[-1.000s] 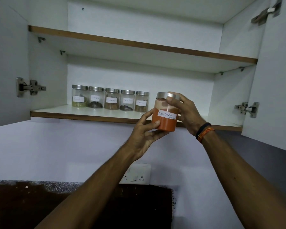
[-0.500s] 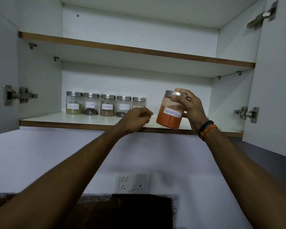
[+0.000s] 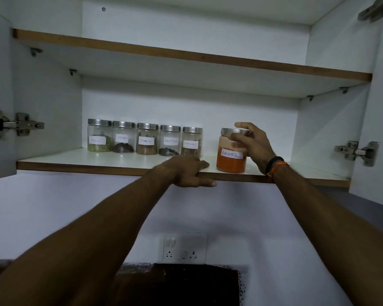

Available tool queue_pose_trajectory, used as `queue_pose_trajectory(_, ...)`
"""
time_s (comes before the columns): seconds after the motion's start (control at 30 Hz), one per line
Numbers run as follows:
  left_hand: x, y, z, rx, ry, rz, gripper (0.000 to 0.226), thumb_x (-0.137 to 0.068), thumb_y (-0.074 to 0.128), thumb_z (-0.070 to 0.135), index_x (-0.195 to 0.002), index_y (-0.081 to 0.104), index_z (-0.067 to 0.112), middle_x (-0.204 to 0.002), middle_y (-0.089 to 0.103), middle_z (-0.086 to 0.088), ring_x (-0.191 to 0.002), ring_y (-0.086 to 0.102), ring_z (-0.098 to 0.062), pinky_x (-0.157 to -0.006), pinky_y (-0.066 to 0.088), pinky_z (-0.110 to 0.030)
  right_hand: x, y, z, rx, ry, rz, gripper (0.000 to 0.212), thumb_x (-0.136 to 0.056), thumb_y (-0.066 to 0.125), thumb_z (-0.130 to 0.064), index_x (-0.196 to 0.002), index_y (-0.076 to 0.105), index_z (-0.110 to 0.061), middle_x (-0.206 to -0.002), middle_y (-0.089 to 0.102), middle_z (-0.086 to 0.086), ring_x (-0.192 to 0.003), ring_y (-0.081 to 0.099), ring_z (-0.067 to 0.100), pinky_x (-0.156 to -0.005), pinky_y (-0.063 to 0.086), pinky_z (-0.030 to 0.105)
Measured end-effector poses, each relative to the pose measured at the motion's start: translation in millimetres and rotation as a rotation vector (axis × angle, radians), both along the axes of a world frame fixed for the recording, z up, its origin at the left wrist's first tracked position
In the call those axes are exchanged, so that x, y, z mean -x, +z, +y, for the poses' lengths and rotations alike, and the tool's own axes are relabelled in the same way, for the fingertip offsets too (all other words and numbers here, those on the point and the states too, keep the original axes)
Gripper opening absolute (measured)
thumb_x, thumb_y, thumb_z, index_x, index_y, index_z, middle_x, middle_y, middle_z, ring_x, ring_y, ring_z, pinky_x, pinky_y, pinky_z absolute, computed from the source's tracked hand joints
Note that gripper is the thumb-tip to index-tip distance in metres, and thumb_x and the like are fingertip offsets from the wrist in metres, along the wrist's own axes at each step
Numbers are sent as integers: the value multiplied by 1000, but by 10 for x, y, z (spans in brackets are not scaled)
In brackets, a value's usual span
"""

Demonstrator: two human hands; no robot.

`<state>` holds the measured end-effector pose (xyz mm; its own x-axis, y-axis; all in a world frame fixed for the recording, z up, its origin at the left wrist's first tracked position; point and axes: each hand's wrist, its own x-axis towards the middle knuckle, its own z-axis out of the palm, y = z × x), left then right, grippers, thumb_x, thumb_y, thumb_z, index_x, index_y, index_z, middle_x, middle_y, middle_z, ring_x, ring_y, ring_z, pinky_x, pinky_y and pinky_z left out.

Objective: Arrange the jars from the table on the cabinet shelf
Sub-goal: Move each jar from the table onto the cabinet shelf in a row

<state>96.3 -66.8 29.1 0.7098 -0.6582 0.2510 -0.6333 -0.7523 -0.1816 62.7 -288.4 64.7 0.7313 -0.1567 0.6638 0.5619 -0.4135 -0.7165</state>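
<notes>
A clear jar of red chilli powder [image 3: 230,160] with a metal lid and a handwritten label stands on the lower cabinet shelf [image 3: 75,161], near its front edge. My right hand [image 3: 251,144] grips the jar at its lid and upper right side. Several smaller labelled spice jars [image 3: 145,139] with metal lids stand in a row at the back of the same shelf, left of the chilli jar. My left hand [image 3: 190,171] rests on the shelf's front edge, fingers on top and thumb along the edge, holding no jar.
An upper shelf [image 3: 186,56] spans the cabinet above. Open doors with metal hinges [image 3: 16,124] [image 3: 356,151] flank both sides. A wall socket [image 3: 181,248] sits below on the white wall, above a dark counter.
My right hand carried the chilli jar up and set it upright on the lower shelf. My left hand let go of the jar and came to rest on the shelf edge.
</notes>
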Motion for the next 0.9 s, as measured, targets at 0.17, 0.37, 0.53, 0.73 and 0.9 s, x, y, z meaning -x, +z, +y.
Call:
queue_pose_trajectory(0.17,-52,-24,25,1,-31,-39,86,-88,37,79,-153,36,21,-151,46,-11,-136,46,-28,-107,42,-45,-372,60,8,13,0,82,36,-89,73,-27,-120,56,-16,-123,61,8,-111,63,32,-92,57,49)
queue_pose_trajectory(0.37,-60,-25,16,-1,-22,-52,87,-87,37,80,-153,36,23,-149,48,-9,-134,48,-27,-105,44,-45,-697,177,-93,48,-18,76,27,-84,77,-16,-105,60,-12,-118,62,12,-113,61,34,-95,55,50)
queue_pose_trajectory(0.53,-67,-22,4,16,-10,-41,86,-86,39,80,-153,35,25,-149,50,-8,-134,48,-27,-107,44,-45,-932,170,-86,110,-134,41,29,-86,77,-16,-111,65,-6,-120,65,9,-114,59,28,-98,52,42)
queue_pose_trajectory(0.73,-112,-30,-8,29,-13,-23,86,-86,41,80,-153,36,26,-150,50,-6,-136,46,-26,-109,41,-45,-1149,280,-27,213,-214,115,31,-88,72,-11,-117,64,-6,-127,63,12,-119,58,32,-103,50,49)
queue_pose_trajectory(0.9,-155,-38,-10,66,-21,-16,86,-85,44,80,-150,39,25,-149,51,-6,-133,49,-27,-106,43,-43,-1289,303,20,232,-265,114,30,-89,74,-16,-117,66,-8,-129,63,13,-118,59,31,-101,52,43)
